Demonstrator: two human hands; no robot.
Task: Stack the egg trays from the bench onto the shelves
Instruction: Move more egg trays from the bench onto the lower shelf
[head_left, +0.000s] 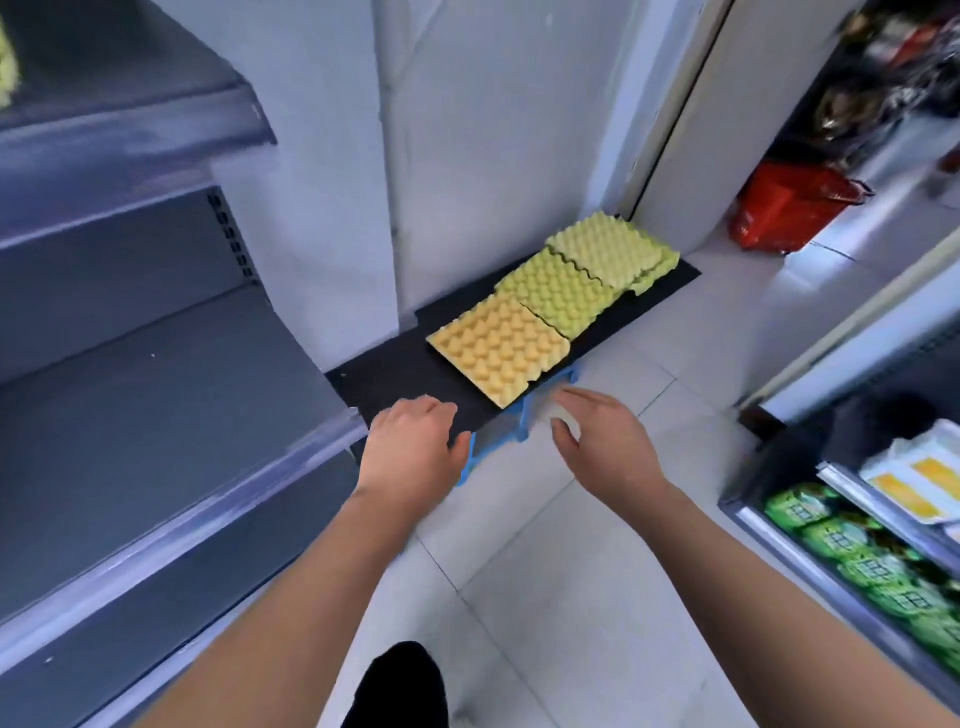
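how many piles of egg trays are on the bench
3: orange pile at the near end, green pile in the middle, pale green pile at the far end. Trays inside each may be hidden.

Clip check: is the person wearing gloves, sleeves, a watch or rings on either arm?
No. The left hand and right hand are ungloved; both forearms are uncovered down to the frame edge. No watch, band or ring shows, though the right hand is partly blurred.
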